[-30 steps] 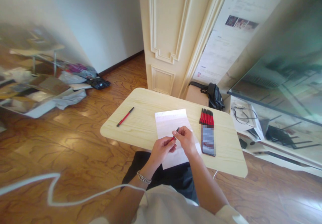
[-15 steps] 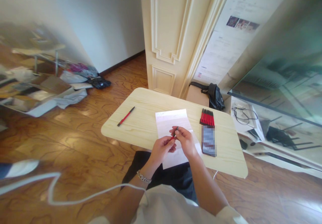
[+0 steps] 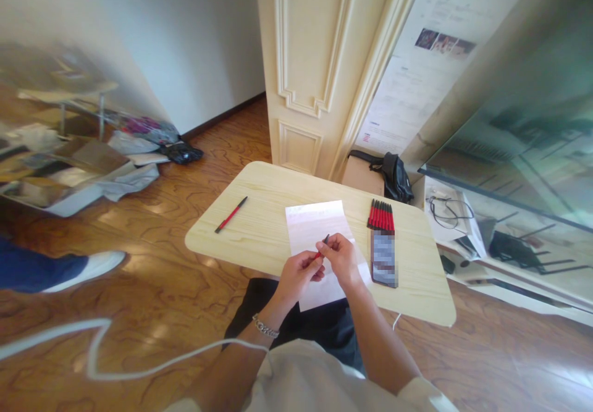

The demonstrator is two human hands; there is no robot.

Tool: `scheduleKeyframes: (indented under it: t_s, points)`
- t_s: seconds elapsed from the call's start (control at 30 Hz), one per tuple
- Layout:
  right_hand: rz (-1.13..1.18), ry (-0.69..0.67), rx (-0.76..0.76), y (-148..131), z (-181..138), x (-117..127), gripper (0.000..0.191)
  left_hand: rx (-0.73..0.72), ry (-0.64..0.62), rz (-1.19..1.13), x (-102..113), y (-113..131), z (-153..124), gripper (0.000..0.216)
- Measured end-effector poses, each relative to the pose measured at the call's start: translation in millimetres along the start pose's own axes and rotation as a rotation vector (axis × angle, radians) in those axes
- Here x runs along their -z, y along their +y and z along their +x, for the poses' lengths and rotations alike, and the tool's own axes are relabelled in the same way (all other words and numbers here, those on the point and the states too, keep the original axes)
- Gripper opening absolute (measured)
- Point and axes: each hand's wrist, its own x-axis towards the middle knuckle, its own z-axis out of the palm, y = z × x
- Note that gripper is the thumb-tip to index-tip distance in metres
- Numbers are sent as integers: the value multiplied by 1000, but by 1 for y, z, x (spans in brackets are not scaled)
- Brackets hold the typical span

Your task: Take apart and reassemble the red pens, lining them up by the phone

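Over a white sheet of paper (image 3: 315, 217), my two hands meet around a red and black pen (image 3: 318, 255). My left hand (image 3: 299, 274) is closed on its lower red part, while my right hand (image 3: 343, 260) pinches the upper part near the black end. Fingers hide much of the pen. To the left on the table lies another red and black pen (image 3: 231, 215), apart from the paper. A row of several similar pens (image 3: 380, 215) lies side by side at the right, just beyond a phone (image 3: 384, 262) with a blurred screen.
The light wooden table (image 3: 259, 239) has rounded corners. A white cable (image 3: 176, 357) runs across at lower left, and another person's foot (image 3: 99, 270) stands on the floor. A black bag (image 3: 396, 177) sits behind the table; a box of clutter (image 3: 88, 193) is far left.
The other person's foot has come further into view from the left. My right fingers have drawn in and curled more closely around the pen; both hands otherwise stay in place.
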Motion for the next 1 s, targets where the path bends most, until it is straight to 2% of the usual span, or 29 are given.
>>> scheduleKeyframes:
  t_s: [0.17,0.3,0.4,0.53,0.63,0.7,0.77,0.83,0.9,1.0]
  points:
    - [91,-121,-5,-5,-2,0,29,1,12,-5,1,1,1,33]
    - [-1,-34,46,-1,-1,-1,21,-15,1,11,1,-1,1,34]
    - [-63,31,57,7,1,-3,24,-21,21,46,1,-3,1,35]
    - [-32,5,48,13,0,-4,25,7,39,30,1,-2,1,35]
    - [-49,17,123,8,-3,0,37,46,31,-38,3,2,2,36]
    - [-134,-44,226,3,-5,4,34,45,20,-60,3,4,4,37]
    - [-217,-168,314,0,-6,9,27,35,1,-53,4,4,5,37]
    - [-271,-248,351,0,-7,11,26,30,-24,-26,3,2,5,37]
    - [-313,-233,344,2,-7,13,26,18,-51,10,2,0,5,37]
    - [-349,-126,277,8,-5,15,20,-23,-90,70,1,0,1,36]
